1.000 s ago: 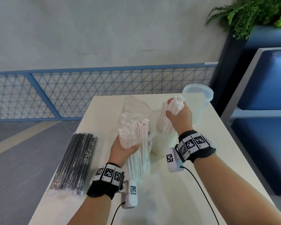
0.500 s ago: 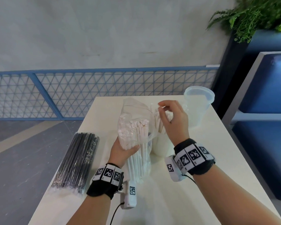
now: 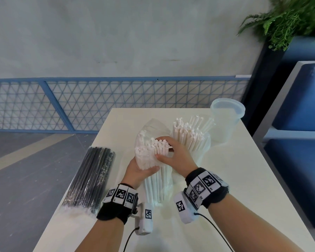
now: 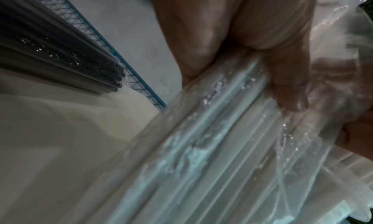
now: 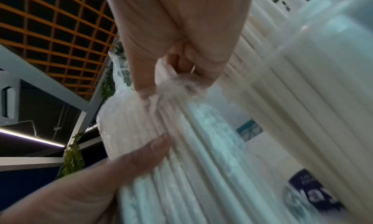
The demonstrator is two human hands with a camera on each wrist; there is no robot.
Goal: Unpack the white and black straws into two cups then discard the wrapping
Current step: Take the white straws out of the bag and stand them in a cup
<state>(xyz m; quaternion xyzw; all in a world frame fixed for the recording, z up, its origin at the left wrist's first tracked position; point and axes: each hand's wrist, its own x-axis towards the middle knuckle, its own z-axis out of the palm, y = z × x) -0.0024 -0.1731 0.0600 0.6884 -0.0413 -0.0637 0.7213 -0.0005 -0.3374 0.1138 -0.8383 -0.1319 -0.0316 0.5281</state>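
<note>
My left hand [image 3: 137, 170] holds the opened clear pack of white straws [image 3: 153, 180] upright on the table, thumb in front; the left wrist view shows its fingers [image 4: 282, 77] round the wrapped straws [image 4: 212, 147]. At the pack's open top my right hand [image 3: 171, 153] grips a bunch of white straws [image 3: 159, 147], seen curled round their tips [image 5: 171, 79] in the right wrist view. Just behind that hand stands a cup [image 3: 203, 150] full of white straws [image 3: 187, 131]. An empty translucent cup [image 3: 227, 115] stands at the far right. The wrapped black straws [image 3: 91, 177] lie at the left edge.
The white table [image 3: 235, 179] has bare surface on its right and near side. Its left edge is beside the black pack, above grey floor. A blue mesh fence [image 3: 116, 104] runs behind; a blue bench [image 3: 298, 124] and a plant [image 3: 289, 19] stand to the right.
My right hand left its earlier bunch of white straws in the near cup, moved back left to the pack and closed on a new bunch. The left hand kept its hold.
</note>
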